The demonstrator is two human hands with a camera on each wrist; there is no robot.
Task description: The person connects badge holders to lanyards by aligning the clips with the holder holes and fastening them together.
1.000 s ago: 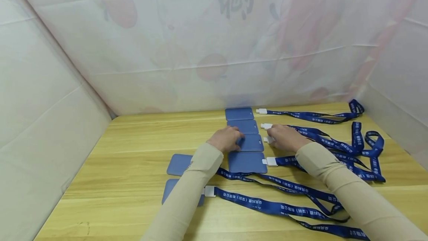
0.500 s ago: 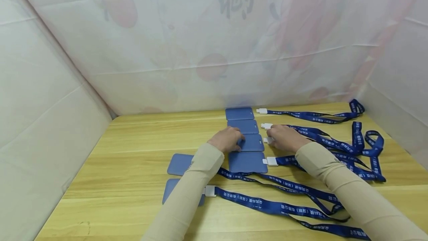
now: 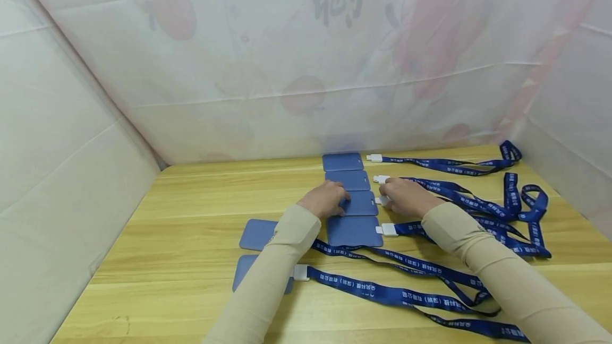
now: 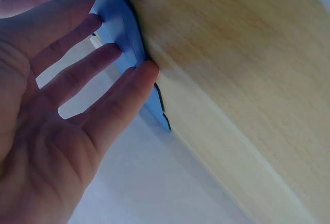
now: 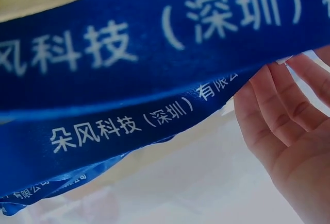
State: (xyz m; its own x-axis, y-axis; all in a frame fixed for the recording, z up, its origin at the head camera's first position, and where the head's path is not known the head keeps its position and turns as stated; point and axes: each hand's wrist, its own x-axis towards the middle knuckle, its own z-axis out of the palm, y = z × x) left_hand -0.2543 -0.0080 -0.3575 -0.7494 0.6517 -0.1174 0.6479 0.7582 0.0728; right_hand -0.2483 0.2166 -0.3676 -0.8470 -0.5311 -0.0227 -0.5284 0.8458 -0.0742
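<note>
My left hand (image 3: 325,199) rests with extended fingers on a blue badge holder (image 3: 360,204), third from the back in a column of such holders. In the left wrist view its fingertips (image 4: 149,71) lie along the holder's edge. My right hand (image 3: 406,195) pinches the white clip (image 3: 381,201) of a blue printed lanyard (image 5: 124,123). This clip's tip sits right by the slotted right end of the holder. Part of the clip is hidden behind my fingers.
Behind lie two more holders (image 3: 346,180) with separate lanyards at their right. A nearer holder (image 3: 355,231) has a clip at its edge. Two holders (image 3: 256,234) lie front left, with lanyards (image 3: 373,288) stretching right. White cloth walls (image 3: 268,68) enclose the wooden table (image 3: 181,227).
My right hand has shifted slightly left, bringing the white clip closer to the holder's slotted end. The left hand has stayed in place.
</note>
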